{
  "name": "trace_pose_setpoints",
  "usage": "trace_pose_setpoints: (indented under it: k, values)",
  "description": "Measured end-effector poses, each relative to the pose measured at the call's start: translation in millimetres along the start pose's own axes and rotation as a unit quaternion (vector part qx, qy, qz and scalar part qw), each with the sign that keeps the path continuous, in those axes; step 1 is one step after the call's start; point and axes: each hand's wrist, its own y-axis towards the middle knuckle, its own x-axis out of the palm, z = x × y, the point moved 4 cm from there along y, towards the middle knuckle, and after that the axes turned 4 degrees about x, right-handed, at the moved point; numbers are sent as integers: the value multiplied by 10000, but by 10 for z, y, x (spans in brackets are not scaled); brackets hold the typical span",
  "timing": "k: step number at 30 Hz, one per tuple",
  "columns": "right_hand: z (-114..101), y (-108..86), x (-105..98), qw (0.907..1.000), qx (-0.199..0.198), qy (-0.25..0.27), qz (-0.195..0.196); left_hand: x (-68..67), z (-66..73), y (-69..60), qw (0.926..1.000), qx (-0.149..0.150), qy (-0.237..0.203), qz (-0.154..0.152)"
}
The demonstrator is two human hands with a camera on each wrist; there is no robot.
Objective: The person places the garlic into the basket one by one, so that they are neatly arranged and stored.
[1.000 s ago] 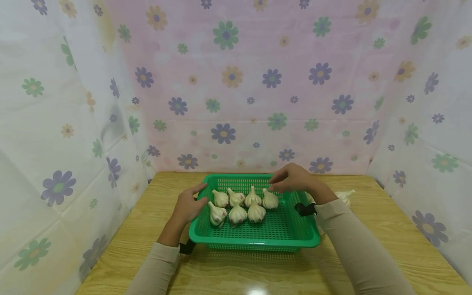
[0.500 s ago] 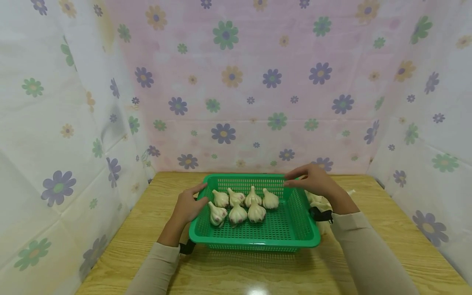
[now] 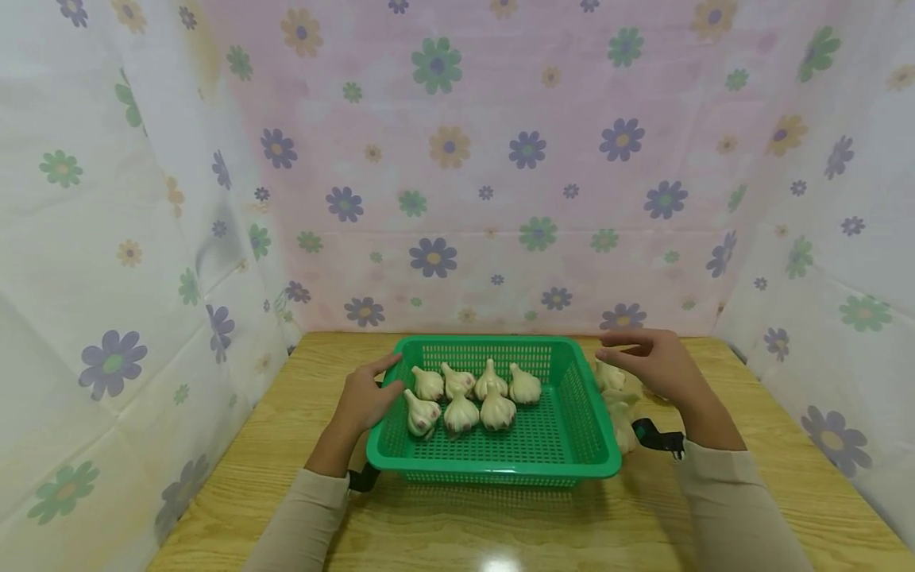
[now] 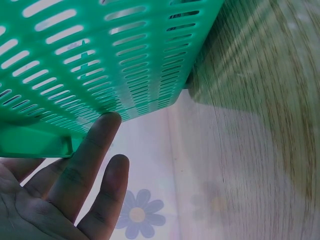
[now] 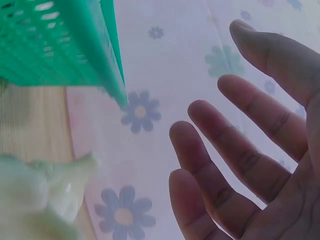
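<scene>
A green plastic basket (image 3: pixel 493 467) with slotted walls stands on the table, holding several garlic bulbs (image 3: pixel 497 411) in two rows towards its left and back. My left hand (image 3: pixel 364 401) holds the basket's left rim, thumb and forefinger over the edge. The left wrist view shows other fingers (image 4: pixel 95 145) under the rim, one touching the slotted outer wall. Beyond the basket's right side, my right hand (image 3: pixel 658 365) hovers above more garlic bulbs (image 3: pixel 620 425), partly hidden by the hand and rim. Nothing is between its spread fingers (image 5: pixel 240 150) in the right wrist view.
The wood-grain table (image 3: pixel 457 528) extends in front of the basket and to both sides. Flower-printed cloth (image 3: pixel 493 159) hangs behind it and along the left and right. Dark straps (image 3: pixel 658 438) circle both wrists.
My right hand has moved from above the basket's back right, across the rim, to the garlic outside on the right. The left hand and the basket have stayed in place.
</scene>
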Motion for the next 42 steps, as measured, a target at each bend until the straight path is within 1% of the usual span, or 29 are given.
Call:
trace_pose_setpoints:
  k: [3, 6, 10, 13, 19, 25, 29, 33, 36, 39, 42]
  values:
    - [82, -64, -61, 9998, 144, 22, 111, 1, 10, -2, 10000, -8, -50, 5]
    - [152, -100, -102, 9995, 203, 105, 205, 3, 13, -7, 10000, -46, -66, 13]
    - [244, -112, -126, 9988, 285, 191, 343, 0, 12, -7, 10000, -74, -53, 0]
    - [335, -102, -118, 9982, 411, 258, 358, 3, 11, -1, 10000, -40, -60, -6]
    - [548, -64, -38, 9964, 716, 457, 60, 10, -9, -5, 9999, -25, -94, 27]
    - [729, -31, 70, 9948, 809, 601, -135, 7, -1, -10, 10000, 17, -81, 13]
    - [813, -15, 144, 9938, 848, 668, -268, 4, -1, -6, 9999, 12, -103, 4]
    - [852, -7, 200, 9926, 884, 738, -384, 5, -7, -3, 10000, -12, -83, -11]
    - [852, -4, 234, 9913, 873, 809, -559, 6, -2, -3, 10000, -16, -64, -17]
    - [857, 1, 261, 9902, 895, 766, -753, 2, 12, -11, 10000, -20, -84, -14]
    - [870, 4, 277, 9897, 943, 668, -840, -1, 24, -16, 9999, -18, -123, -23]
